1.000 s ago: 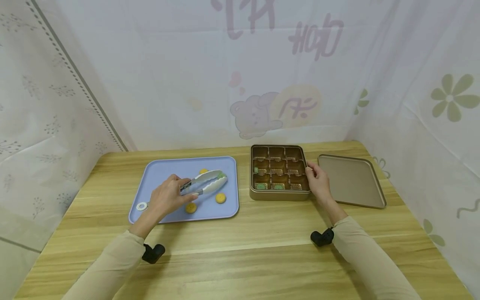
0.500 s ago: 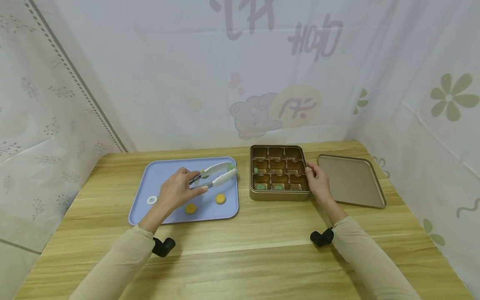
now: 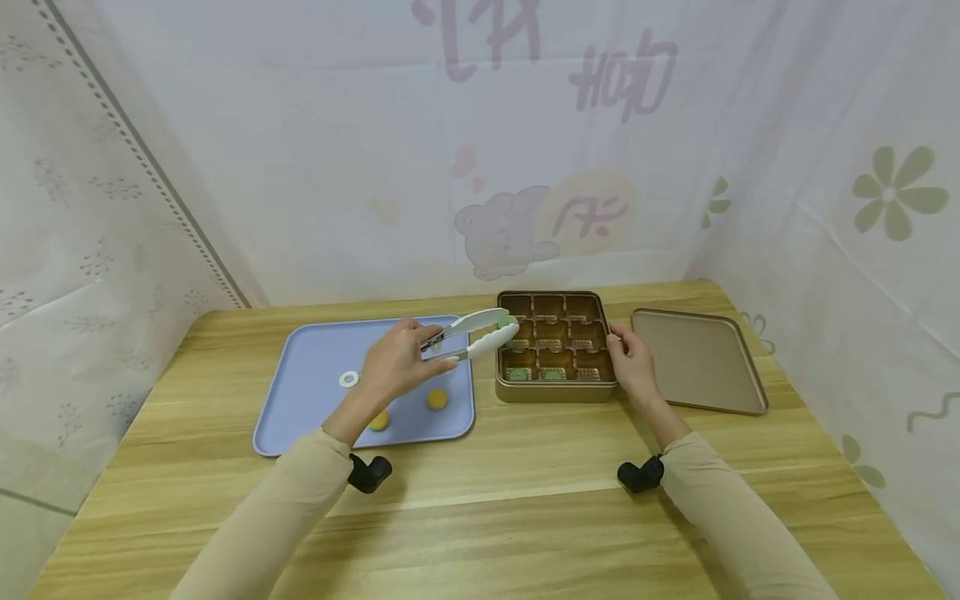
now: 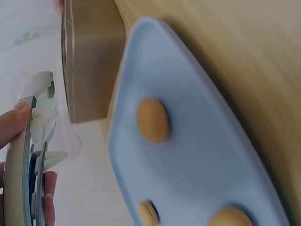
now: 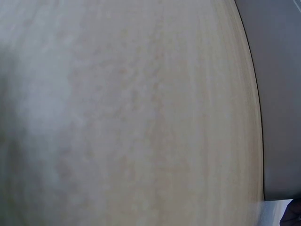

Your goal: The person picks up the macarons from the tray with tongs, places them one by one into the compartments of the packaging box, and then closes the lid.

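Observation:
My left hand grips a pair of tongs with white scalloped tips. Pinched between those tips is a small green piece, held over the left rim of the gold tin. In the left wrist view the tongs lie between thumb and fingers, and a bit of green shows at their tips. The tin has a brown insert split into several compartments; green pieces lie in the front-left and front-middle ones. My right hand holds the tin's right side, thumb at the rim.
A blue tray on the left bears yellow round cookies. A white ring at the tongs' rear end overlaps the tray. The flat gold lid lies right of the tin. A printed curtain hangs behind the wooden table.
My left hand has carried the tongs and green piece rightward from above the tray to the tin's left edge. My right hand has stayed on the tin.

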Demonstrator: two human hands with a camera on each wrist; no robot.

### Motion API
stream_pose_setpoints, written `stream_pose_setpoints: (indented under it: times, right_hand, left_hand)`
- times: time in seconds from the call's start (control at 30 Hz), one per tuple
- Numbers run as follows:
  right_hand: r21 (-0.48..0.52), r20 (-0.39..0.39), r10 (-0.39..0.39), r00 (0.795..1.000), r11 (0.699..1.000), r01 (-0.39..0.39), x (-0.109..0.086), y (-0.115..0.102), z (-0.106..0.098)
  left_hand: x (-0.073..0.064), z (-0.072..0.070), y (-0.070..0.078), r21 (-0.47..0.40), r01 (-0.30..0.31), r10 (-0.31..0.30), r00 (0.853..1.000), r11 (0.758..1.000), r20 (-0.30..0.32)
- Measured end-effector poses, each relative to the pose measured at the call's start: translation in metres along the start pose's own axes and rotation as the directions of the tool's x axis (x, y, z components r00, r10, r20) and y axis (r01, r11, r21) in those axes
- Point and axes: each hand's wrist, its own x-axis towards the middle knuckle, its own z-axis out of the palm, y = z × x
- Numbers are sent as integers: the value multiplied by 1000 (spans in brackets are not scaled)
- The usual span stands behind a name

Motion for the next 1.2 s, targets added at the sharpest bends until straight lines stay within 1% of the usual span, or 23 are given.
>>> stream_pose_setpoints:
  times: [0.17,0.3,0.47,0.57,0.77,0.9,1.0,1.2]
  right_hand:
    - [1,5,2,1000,1000,-2,0,0,-1]
    - [1,10,1,1000,1000,-1,0,0,0]
    - [8,11,1,1000,1000,-1,0,1,0]
    - [6,14,4,1000,1000,-4,0,0,-1]
    - [15,23,2,1000,1000,-2,-2,-1,-2]
    - [18,25,0,1000,1000,-1,-1,0,-2]
    - [1,22,-7,1000,1000,7,-1,0,-1]
    - [22,21,5,1000,1000,-5,0,1,-1]
  left_hand:
    - [11,9,16,-3,-17,17,1000,1000,16]
    - [17,16,26,4,-33,33,999,999,28]
    - [22,24,33,17,-73,73,997,997,27]
    - [24,29,36,22,-79,78,997,997,27]
    - [27,34,41,34,-66,65,997,997,52]
    - [28,35,44,44,-59,56,996,997,74]
    - [29,35,46,52,-55,50,995,997,89]
    - [30,34,50,73,-48,40,993,996,108]
